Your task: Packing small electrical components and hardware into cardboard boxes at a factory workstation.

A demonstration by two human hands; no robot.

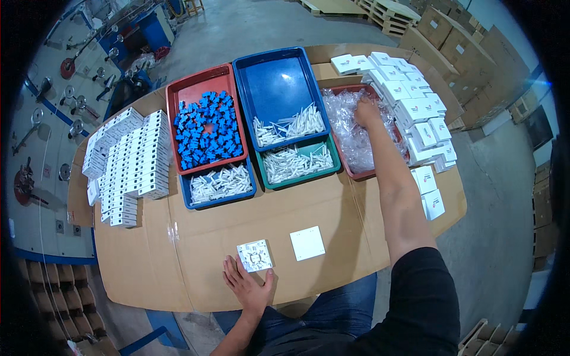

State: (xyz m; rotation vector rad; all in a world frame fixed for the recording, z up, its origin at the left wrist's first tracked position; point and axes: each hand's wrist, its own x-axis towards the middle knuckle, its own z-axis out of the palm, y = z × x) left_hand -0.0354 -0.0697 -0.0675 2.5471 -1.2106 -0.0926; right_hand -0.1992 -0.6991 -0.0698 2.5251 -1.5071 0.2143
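Observation:
My left hand point(248, 289) lies open on the cardboard, fingers spread, its fingertips at the near left edge of a small square white plastic housing point(255, 256). That housing shows its moulded inner side. A flat white square plate point(307, 243) lies to the right of it, apart from both hands. My right hand point(367, 113) reaches far forward into a red tray point(360, 176) full of crumpled clear plastic bags point(350, 136). Its fingers are curled down and pinched on a clear plastic bag; the fingertips are partly hidden.
Blue connectors point(208, 130) fill a red tray point(170, 98). White plastic pins lie in two blue trays point(270, 83) point(222, 204) and a green tray point(303, 178). Stacked white housings point(133, 157) stand at left, white boxes point(409, 107) at right. Cardboard point(219, 231) covers the table.

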